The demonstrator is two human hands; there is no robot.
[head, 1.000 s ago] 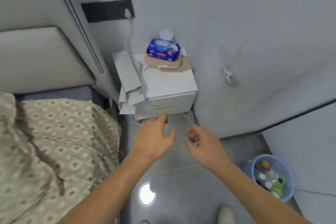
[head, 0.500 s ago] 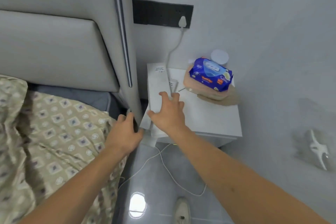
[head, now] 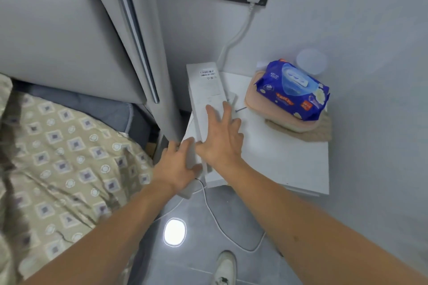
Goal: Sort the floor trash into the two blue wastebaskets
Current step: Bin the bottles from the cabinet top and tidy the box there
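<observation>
A long white cardboard box (head: 206, 90) with a barcode label lies on top of other white boxes (head: 188, 132) at the left edge of the white nightstand (head: 289, 157). My right hand (head: 220, 139) rests flat on the long box with its fingers spread. My left hand (head: 177, 165) holds the near left side of the box stack, fingers against the lower boxes. Neither blue wastebasket is in view.
A blue wet-wipes pack (head: 293, 91) sits on a peach pouch and a beige cloth at the nightstand's back right. A white cable (head: 234, 39) runs from a wall plug down to the grey floor (head: 208, 250). The bed with patterned bedding (head: 62, 157) is on the left.
I have leaned closer to the nightstand. My right hand has slid further onto the long box, and my left hand has moved from the headboard edge to the side of the box stack.
</observation>
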